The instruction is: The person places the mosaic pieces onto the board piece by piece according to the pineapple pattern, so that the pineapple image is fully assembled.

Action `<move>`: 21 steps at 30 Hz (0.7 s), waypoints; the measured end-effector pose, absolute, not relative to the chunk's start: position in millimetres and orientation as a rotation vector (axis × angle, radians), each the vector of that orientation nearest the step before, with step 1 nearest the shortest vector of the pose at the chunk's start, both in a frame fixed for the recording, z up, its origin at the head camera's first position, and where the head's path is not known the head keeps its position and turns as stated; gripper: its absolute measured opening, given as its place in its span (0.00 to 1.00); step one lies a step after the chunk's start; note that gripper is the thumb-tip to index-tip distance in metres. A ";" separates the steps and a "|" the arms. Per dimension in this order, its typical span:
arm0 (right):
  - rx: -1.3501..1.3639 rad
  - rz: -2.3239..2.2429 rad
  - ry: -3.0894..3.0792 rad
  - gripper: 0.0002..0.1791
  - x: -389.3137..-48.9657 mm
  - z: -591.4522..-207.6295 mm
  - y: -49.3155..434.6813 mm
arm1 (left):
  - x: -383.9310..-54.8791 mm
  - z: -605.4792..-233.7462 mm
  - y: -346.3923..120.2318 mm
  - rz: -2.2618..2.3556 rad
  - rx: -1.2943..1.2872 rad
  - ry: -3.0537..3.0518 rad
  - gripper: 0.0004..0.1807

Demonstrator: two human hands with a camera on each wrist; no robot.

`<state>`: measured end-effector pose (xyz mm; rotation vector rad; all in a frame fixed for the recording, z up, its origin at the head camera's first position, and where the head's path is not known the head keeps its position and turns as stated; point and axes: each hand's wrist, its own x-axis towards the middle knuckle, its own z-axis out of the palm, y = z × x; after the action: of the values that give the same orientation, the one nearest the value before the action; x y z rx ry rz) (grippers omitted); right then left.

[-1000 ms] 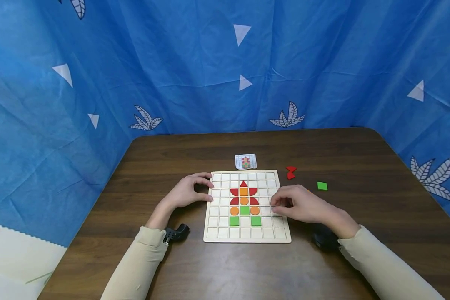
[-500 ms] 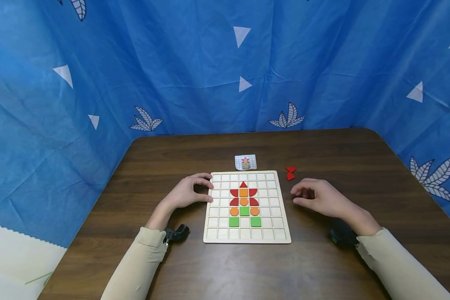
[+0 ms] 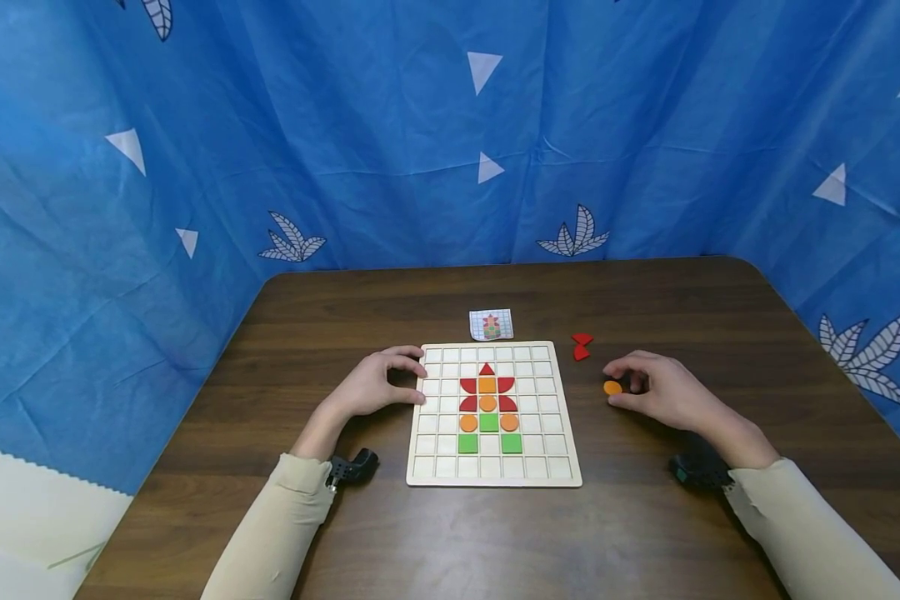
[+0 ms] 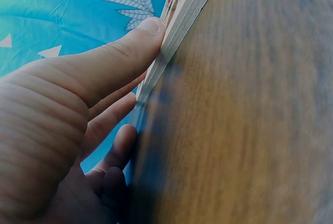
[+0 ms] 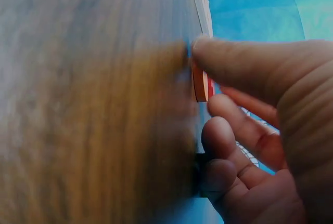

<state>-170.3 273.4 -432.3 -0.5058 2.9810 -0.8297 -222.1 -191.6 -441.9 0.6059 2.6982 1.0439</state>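
A pale square grid board (image 3: pixel 450 471) lies on the table. Red, orange and green flat pieces form a figure on it, with a red triangle (image 3: pixel 487 369) at the top and green squares (image 3: pixel 468 443) low down. My left hand (image 3: pixel 375 383) rests at the board's left edge, thumb and fingertips spread along it; the left wrist view shows the thumb (image 4: pixel 122 52) against that edge. To the right of the board, my right hand (image 3: pixel 663 392) has its curved thumb and fingers around an orange disc (image 3: pixel 612 388) on the table. The thumb (image 5: pixel 229 60) is right at the disc's rim.
Two small red pieces (image 3: pixel 582 352) lie just right of the board's upper corner. Behind the board is a small paper card (image 3: pixel 491 324) with a similar printed figure. A blue patterned curtain (image 3: pixel 390 167) hangs behind the dark wooden table (image 3: pixel 345 317).
My right hand has left the board's right edge and moved right to the orange disc. A green square seen earlier is now hidden by that hand. My left hand stays put.
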 end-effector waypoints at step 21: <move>-0.602 -0.628 2.982 0.13 -167.0 -425.3 261.8 | -222.9 -444.9 -192.3 1.035 0.624 2.713 0.18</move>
<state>-167.0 261.8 -425.3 -0.6022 2.9818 -0.6283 -222.9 -192.3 -444.9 0.6238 2.7130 1.0350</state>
